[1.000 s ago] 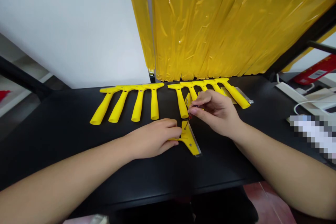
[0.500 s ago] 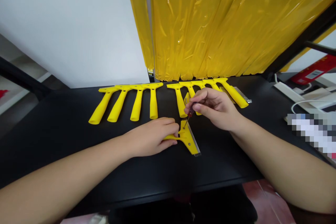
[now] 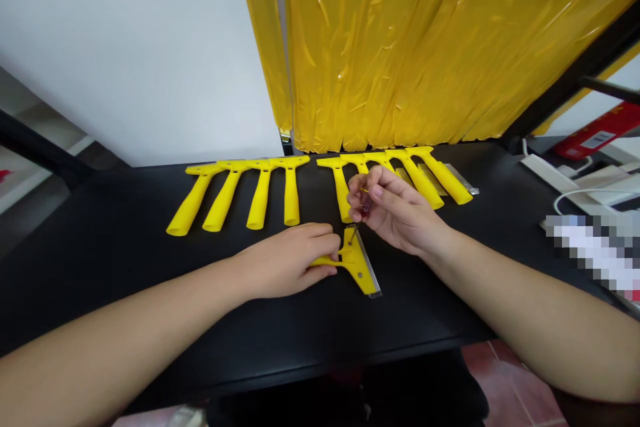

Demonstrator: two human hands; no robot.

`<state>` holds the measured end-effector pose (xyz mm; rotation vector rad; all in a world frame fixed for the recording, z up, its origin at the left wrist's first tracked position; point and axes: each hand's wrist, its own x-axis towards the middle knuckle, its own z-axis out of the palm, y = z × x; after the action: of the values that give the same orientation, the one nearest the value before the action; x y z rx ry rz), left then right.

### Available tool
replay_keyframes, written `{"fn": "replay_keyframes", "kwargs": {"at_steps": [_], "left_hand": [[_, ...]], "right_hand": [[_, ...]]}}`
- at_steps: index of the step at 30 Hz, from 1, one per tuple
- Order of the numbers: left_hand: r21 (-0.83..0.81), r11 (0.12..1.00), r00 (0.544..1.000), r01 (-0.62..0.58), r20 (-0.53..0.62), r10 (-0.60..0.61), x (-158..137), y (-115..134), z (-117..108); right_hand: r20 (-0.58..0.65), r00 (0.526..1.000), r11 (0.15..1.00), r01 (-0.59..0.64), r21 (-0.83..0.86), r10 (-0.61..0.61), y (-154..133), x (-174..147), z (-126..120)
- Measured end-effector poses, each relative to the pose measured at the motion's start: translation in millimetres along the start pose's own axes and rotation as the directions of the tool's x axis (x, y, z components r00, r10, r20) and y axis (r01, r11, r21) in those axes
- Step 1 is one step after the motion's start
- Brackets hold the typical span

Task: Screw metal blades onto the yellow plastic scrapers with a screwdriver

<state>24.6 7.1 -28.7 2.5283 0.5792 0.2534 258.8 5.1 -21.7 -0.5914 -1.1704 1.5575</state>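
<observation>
My left hand (image 3: 303, 259) is closed around the handle of a yellow scraper (image 3: 356, 263), which lies on the black table with its head to the right. A metal blade strip runs along the head's right edge, and two screws show on its face. In my right hand (image 3: 395, 207) is a small screwdriver (image 3: 365, 211) with a dark red handle, pinched between thumb and fingers. Its thin shaft slants down to the upper screw (image 3: 351, 243) of the scraper head. My fingers hide part of the screwdriver's handle.
Several yellow scraper handles (image 3: 257, 197) stand in a row behind my left hand, and more (image 3: 423, 183) lie behind my right. A clear-wrapped blade strip (image 3: 463, 180) lies at the far right. White trays (image 3: 560, 180) and a cable occupy the right side. Yellow plastic sheeting (image 3: 400, 47) hangs behind.
My right hand has shifted slightly and its fingers have turned around the screwdriver's handle. The tip stays at the upper screw. My left hand and the scraper remain nearly in place.
</observation>
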Motion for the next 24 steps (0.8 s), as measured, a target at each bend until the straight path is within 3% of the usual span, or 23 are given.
{"fn": "replay_keyframes", "kwargs": {"at_steps": [4,8,15,20,24], "left_hand": [[0.006,1.000,1.000,0.006,0.023,-0.006,0.9,-1.2,-0.1],[0.006,1.000,0.999,0.006,0.031,-0.006,1.4,-1.0,-0.6],[0.008,1.000,0.999,-0.028,0.022,0.028,1.0,-1.3,-0.4],[-0.032,0.999,0.999,-0.011,0.030,0.012,0.9,-2.8,-0.1],[-0.045,0.999,0.999,-0.016,0.032,0.017,1.6,-3.4,0.0]], "right_hand": [[0.080,0.995,0.998,-0.064,-0.028,0.066,-0.9,-0.5,-4.6],[0.151,0.985,0.994,-0.091,0.058,0.082,0.9,-5.3,0.3],[0.078,0.996,0.999,-0.044,-0.001,0.044,0.0,-3.3,3.5],[0.139,0.989,0.987,-0.077,0.144,0.057,2.7,-3.9,3.7],[0.110,0.994,0.980,-0.045,0.193,0.024,4.5,-6.5,7.4]]}}
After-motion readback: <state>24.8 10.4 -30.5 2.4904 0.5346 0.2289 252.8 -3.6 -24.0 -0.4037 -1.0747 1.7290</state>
